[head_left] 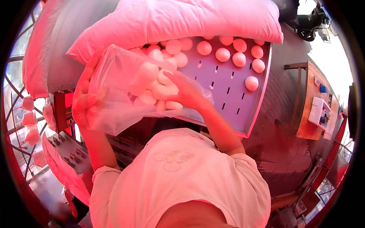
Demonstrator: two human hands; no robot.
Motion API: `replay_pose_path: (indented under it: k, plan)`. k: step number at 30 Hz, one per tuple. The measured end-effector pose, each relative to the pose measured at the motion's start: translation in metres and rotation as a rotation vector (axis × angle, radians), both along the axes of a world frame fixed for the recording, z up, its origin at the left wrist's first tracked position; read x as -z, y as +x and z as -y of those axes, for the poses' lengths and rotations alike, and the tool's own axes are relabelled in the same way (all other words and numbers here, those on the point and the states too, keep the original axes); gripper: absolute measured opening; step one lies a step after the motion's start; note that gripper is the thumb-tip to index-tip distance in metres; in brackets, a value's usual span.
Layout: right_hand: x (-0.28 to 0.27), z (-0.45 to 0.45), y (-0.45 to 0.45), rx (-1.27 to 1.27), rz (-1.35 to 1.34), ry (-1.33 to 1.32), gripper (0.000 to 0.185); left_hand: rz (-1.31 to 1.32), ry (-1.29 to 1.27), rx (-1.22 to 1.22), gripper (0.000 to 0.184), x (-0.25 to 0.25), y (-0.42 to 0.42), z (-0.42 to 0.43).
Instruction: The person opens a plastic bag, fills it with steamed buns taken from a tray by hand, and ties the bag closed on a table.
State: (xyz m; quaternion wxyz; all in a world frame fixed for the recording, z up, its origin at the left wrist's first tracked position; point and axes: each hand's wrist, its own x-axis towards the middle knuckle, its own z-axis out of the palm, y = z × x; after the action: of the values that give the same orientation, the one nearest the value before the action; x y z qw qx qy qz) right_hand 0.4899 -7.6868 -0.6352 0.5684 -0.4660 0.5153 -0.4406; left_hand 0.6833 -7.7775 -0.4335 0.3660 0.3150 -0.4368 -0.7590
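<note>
My left hand point(84, 103) grips the side of a clear plastic bag point(114, 91), with its fingers spread up along the film. Several round white buns point(146, 72) lie in the bag or show through it. My right hand point(184, 93) reaches in at the bag's right side, its fingers curled round a bun point(165, 77). Other buns touch that hand near the thumb. More buns point(222, 55) sit apart on a slotted metal tray point(213, 91). Through the cloudy film I cannot tell exactly which buns are inside the bag.
A thick quilt point(182, 21) covers the tray's far side and some buns. Along the right runs the tray's raised rim point(260, 98). A wooden table point(310, 129) with a white box point(318, 112) stands farther right. A scooter point(310, 24) is at the back right.
</note>
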Motion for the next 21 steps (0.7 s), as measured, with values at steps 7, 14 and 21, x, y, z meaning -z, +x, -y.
replay_pose_path:
  k: [7, 14, 21]
  plan:
    - [0.143, -0.083, -0.225, 0.726, -1.653, 0.135, 0.065, -0.138, -0.024, 0.013, 0.1, 0.009, 0.023, 0.009]
    - [0.171, -0.048, -0.263, 0.469, -1.38, 0.376, 0.092, -0.242, -0.021, 0.109, 0.101, 0.019, 0.012, 0.017]
    - [0.169, 0.026, -0.244, 0.29, -1.328, 0.558, 0.072, -0.37, -0.069, 0.295, 0.102, 0.017, 0.003, 0.017]
